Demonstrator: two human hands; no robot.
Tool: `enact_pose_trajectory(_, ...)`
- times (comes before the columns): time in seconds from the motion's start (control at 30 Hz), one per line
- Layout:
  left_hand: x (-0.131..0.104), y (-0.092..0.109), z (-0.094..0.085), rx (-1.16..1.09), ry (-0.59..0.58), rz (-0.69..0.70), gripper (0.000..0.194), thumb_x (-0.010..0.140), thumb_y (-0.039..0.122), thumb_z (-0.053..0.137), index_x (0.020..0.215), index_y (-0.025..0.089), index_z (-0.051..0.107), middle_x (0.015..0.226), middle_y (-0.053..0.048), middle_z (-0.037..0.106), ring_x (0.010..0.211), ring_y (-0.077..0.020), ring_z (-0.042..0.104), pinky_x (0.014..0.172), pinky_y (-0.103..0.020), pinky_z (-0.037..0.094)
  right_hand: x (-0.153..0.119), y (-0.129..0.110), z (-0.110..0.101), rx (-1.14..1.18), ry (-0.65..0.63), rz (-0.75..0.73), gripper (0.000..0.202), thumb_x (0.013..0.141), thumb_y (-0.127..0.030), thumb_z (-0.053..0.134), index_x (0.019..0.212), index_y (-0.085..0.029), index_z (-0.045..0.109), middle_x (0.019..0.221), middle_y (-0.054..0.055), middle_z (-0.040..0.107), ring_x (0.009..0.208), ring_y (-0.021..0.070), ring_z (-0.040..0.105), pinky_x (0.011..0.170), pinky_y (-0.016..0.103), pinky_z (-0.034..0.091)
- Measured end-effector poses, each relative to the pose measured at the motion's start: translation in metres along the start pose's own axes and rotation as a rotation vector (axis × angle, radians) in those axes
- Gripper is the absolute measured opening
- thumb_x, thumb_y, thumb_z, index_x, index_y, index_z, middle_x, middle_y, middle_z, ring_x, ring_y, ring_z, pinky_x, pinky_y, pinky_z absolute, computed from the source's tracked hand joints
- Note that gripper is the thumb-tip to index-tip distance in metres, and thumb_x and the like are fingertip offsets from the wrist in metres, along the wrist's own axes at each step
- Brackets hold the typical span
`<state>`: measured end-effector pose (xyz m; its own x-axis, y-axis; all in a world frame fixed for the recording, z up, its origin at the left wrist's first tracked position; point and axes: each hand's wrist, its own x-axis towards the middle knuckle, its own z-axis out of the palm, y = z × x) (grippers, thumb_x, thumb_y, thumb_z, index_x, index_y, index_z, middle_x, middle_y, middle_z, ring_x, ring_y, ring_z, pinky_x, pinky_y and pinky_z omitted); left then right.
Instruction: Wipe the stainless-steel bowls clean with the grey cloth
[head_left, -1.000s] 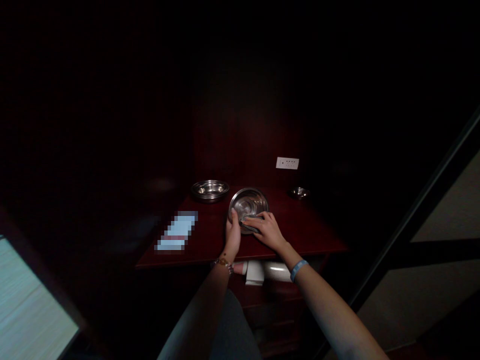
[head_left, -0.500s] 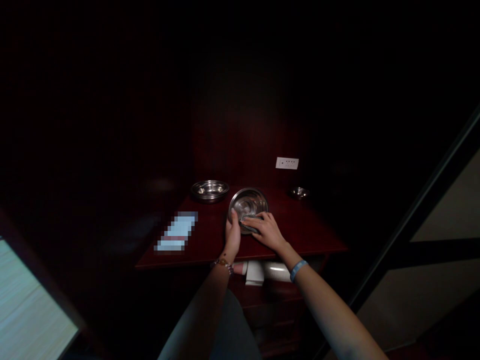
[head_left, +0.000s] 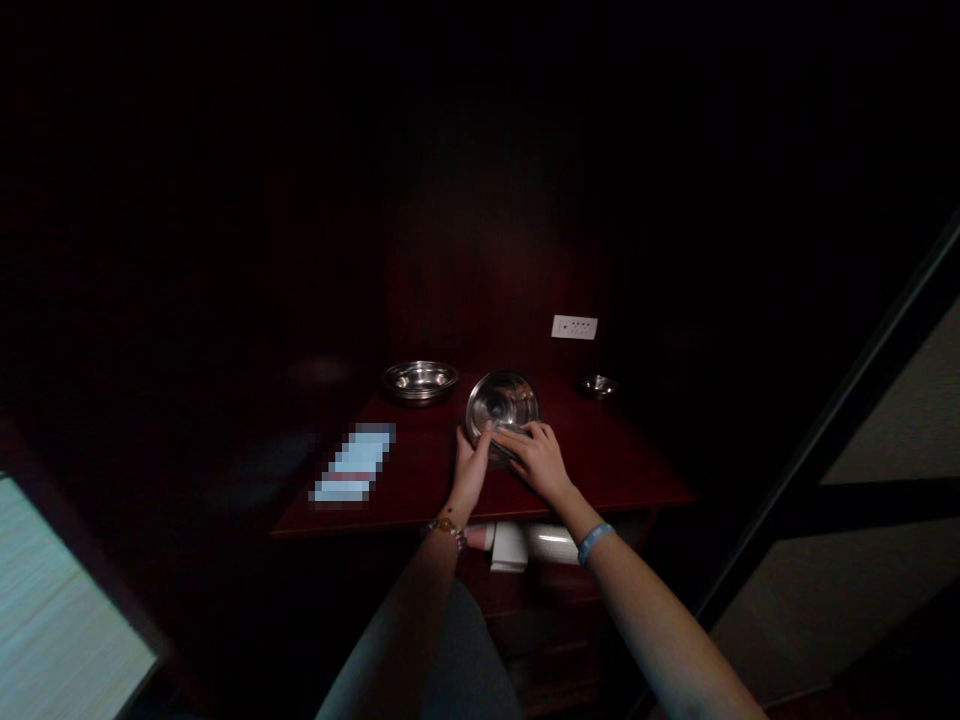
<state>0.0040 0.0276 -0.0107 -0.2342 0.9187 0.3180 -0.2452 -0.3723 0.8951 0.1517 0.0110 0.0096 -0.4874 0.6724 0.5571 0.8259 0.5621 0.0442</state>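
A shiny steel bowl [head_left: 506, 395] is tilted with its open side facing me, above the dark red tabletop. My left hand [head_left: 470, 472] grips its lower left rim, thumb on the inside and fingers behind. The fingers of my right hand [head_left: 541, 460] press a thin greyish cloth [head_left: 501, 452] at the bowl's lower inner wall, close to my left thumb. Most of the cloth is hidden beneath the fingers, so its exact kind is unclear.
Toward the back left of the dark red table [head_left: 420, 470] sits a wide steel basin [head_left: 421, 380]. A small steel bowl [head_left: 598, 387] stands back right, below a white wall socket [head_left: 574, 327]. A blurred-out phone-like rectangle [head_left: 352, 463] lies left. White items [head_left: 510, 547] occupy the shelf underneath.
The bowl has shifted slightly right and up and turned a little. My left thumb has moved in toward my right fingers, which have stayed at the lower wall with the cloth.
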Motion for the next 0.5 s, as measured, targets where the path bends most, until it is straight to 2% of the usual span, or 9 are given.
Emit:
enact_pose_trajectory(0.1,0.001,-0.006,0.002,-0.035,-0.148,0.012,0.061,0.078,0.043,0.07,0.129,0.019,0.046,0.13,-0.013,0.06,0.118,-0.0237,0.06,0.106,-0.039,0.043,-0.001,0.003,0.004,0.021,0.044,0.019,0.056,0.087,-0.016,0.062,0.14,-0.033,0.051,0.139,-0.001,0.058,0.111,0.0276,0.048,0.095,0.042,0.038)
enact_pose_trajectory(0.27,0.002,-0.014,0.004,-0.096,-0.302,0.032,0.089,0.075,0.036,0.074,0.149,0.026,0.026,0.15,-0.011,0.044,0.133,-0.0234,0.049,0.114,-0.041,0.035,-0.002,0.007,0.011,0.113,0.087,0.038,0.058,0.088,-0.017,0.062,0.142,-0.029,0.048,0.135,0.002,0.062,0.105,0.0267,0.051,0.09,0.04,0.042)
enact_pose_trajectory(0.4,0.003,-0.012,0.004,-0.089,-0.262,0.093,0.087,0.077,0.039,0.072,0.15,0.026,0.027,0.155,-0.01,0.038,0.139,-0.0236,0.042,0.116,-0.038,0.032,0.0,0.006,0.011,0.151,0.064,0.022,0.057,0.087,-0.018,0.063,0.141,-0.028,0.049,0.135,0.003,0.062,0.103,0.0258,0.052,0.091,0.04,0.042)
enact_pose_trajectory(0.5,0.003,-0.007,0.002,-0.075,-0.182,0.11,0.071,0.079,0.043,0.07,0.141,0.023,0.044,0.146,-0.011,0.05,0.132,-0.0238,0.05,0.113,-0.038,0.036,0.001,0.003,0.009,0.164,0.048,0.007,0.057,0.086,-0.018,0.063,0.14,-0.028,0.051,0.136,0.001,0.061,0.106,0.0257,0.051,0.094,0.04,0.04)
